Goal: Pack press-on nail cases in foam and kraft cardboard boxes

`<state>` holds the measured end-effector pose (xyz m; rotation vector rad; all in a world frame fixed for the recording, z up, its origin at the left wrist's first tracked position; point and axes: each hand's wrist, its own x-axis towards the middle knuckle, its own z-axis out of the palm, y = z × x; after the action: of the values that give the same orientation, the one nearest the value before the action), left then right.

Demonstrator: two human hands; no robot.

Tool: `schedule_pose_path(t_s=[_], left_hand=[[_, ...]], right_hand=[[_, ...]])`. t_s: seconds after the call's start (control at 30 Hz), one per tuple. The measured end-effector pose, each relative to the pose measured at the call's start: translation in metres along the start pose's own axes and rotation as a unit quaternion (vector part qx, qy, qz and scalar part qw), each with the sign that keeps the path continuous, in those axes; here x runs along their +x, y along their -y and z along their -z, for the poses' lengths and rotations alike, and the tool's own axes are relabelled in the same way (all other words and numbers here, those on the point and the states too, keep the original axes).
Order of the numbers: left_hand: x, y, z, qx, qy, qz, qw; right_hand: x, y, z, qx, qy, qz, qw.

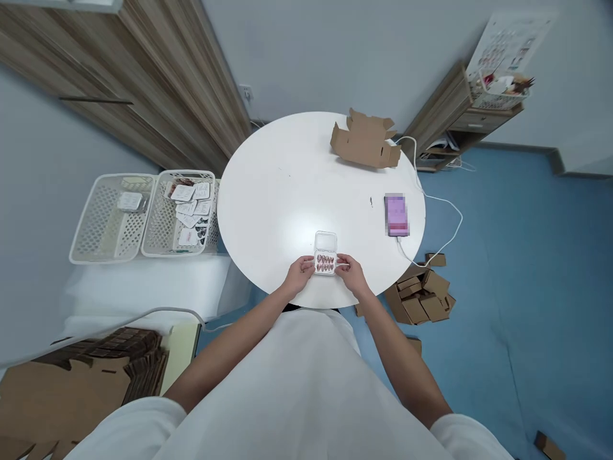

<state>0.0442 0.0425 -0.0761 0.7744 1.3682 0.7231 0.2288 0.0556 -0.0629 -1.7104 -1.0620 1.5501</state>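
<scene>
A small clear plastic case (325, 253) lies open on the round white table (287, 191) near its front edge. Its lid is flipped up away from me, and its tray holds several small dark reddish pieces. My left hand (301, 273) grips the case's left side with curled fingers. My right hand (349, 272) holds its right side the same way. Both forearms reach in from below over my white top.
A half-folded cardboard box (365, 142) sits at the table's far side. A pink phone (396, 215) on a white cable lies to the right. Two white baskets (143, 214) with similar cases stand left. Folded cartons (421, 297) lie on the blue floor, flat cardboard (86, 377) at lower left.
</scene>
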Motion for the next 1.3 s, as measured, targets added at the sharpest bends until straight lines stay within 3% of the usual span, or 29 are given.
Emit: schedule_pose_path(t_s=[0.23,0.4,0.53,0.7,0.8,1.13,1.3], left_hand=[[-0.018,-0.017,0.021,-0.059,0.058,-0.001,0.997],[-0.022,-0.022,0.032,-0.095,0.081,0.006,0.992],[-0.024,-0.025,0.035,-0.097,0.085,0.003,0.992],[-0.028,-0.028,0.028,-0.085,0.101,0.002,0.991],[-0.028,-0.029,0.021,-0.083,0.107,0.008,0.991],[-0.021,-0.031,-0.002,-0.092,0.104,0.015,0.99],[-0.026,-0.037,-0.008,-0.154,0.131,0.037,0.979]], right_hand=[[-0.025,0.015,-0.002,0.054,0.006,0.014,0.998],[-0.028,0.028,0.003,0.023,-0.005,0.02,1.0],[-0.021,0.038,0.012,0.03,-0.011,-0.024,0.999],[-0.013,0.047,0.013,0.147,0.066,-0.081,0.984],[-0.01,0.047,0.01,0.189,0.059,-0.069,0.978],[0.001,0.042,0.029,0.196,0.046,-0.054,0.978],[0.007,0.044,0.038,0.151,0.054,-0.013,0.987]])
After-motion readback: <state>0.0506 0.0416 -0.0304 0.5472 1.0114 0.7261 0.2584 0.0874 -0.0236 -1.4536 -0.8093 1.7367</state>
